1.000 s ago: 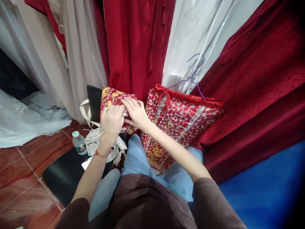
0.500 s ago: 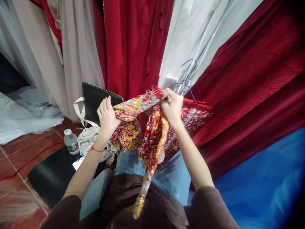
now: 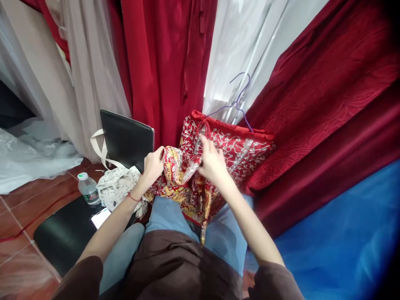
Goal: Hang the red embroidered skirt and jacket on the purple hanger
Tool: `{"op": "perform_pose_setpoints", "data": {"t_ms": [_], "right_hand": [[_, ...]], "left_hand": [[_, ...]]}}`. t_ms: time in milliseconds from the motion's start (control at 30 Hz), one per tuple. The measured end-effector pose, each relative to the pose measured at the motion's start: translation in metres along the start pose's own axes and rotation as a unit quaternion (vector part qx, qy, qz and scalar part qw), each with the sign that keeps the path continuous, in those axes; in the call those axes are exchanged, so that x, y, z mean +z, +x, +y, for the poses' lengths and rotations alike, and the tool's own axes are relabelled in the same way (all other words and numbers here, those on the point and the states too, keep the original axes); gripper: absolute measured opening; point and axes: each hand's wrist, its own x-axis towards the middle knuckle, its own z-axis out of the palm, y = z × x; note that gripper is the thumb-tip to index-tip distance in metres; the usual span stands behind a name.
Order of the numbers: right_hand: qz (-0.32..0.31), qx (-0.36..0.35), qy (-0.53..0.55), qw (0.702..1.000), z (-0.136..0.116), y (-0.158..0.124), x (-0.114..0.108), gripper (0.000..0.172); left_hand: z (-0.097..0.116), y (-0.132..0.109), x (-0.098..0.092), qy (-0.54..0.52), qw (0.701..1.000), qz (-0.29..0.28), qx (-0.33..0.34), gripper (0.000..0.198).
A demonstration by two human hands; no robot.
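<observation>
An embroidered sash (image 3: 173, 166) in red, gold and silver sags in a curve between my two hands. My left hand (image 3: 153, 166) is closed around its left end. At the other end, my right hand (image 3: 213, 161) grips the cloth low down, its upper fingers reaching toward red cord ties on the garment behind. That garment, a red skirt (image 3: 240, 143) with silver embroidery, hangs spread from a purple wire hanger (image 3: 238, 100). A narrow gold-patterned strip (image 3: 207, 204) dangles over my knees. The sash's inner side is partly hidden.
Left of my legs, a black stool seat (image 3: 62, 235) carries a water bottle (image 3: 88, 189), a dotted cloth bag (image 3: 117, 187) and a white card-like item (image 3: 100, 218). A black chair back (image 3: 128, 135) stands behind. Long red gowns (image 3: 168, 62) and blue fabric (image 3: 343, 237) surround me.
My hands have come down and closer together, so the sash, stretched between them before, now sags. More of the hanging skirt shows, and the dangling strip has swung away from my body.
</observation>
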Motion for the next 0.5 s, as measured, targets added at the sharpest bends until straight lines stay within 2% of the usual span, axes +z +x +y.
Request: {"op": "perform_pose_setpoints", "data": {"t_ms": [67, 133, 200, 267, 300, 367, 500], "right_hand": [[-0.060, -0.023, -0.025, 0.998, -0.012, -0.010, 0.012, 0.109], [-0.090, -0.054, -0.008, 0.994, -0.022, -0.018, 0.023, 0.122], [-0.080, -0.092, 0.057, 0.991, -0.026, -0.023, 0.032, 0.129], [-0.044, -0.105, 0.165, 0.980, -0.021, -0.025, 0.040, 0.128], [-0.026, -0.096, 0.223, 0.970, -0.017, -0.026, 0.044, 0.123], [0.007, -0.057, 0.306, 0.950, -0.004, -0.027, 0.052, 0.102], [0.055, 0.026, 0.306, 0.950, 0.017, -0.028, 0.069, 0.046]], "left_hand": [[0.013, 0.003, -0.004, 0.061, 0.998, -0.005, -0.007, 0.020], [0.030, 0.006, -0.008, 0.084, 0.996, -0.005, 0.005, 0.022], [0.049, 0.008, -0.010, 0.087, 0.995, -0.015, 0.046, 0.022], [0.068, 0.007, -0.011, 0.097, 0.990, -0.037, 0.095, 0.022], [0.075, 0.006, -0.010, 0.105, 0.987, -0.047, 0.114, 0.022], [0.085, 0.003, -0.009, 0.114, 0.983, -0.060, 0.130, 0.023], [0.089, -0.004, -0.010, 0.056, 0.984, -0.068, 0.155, 0.027]]}}
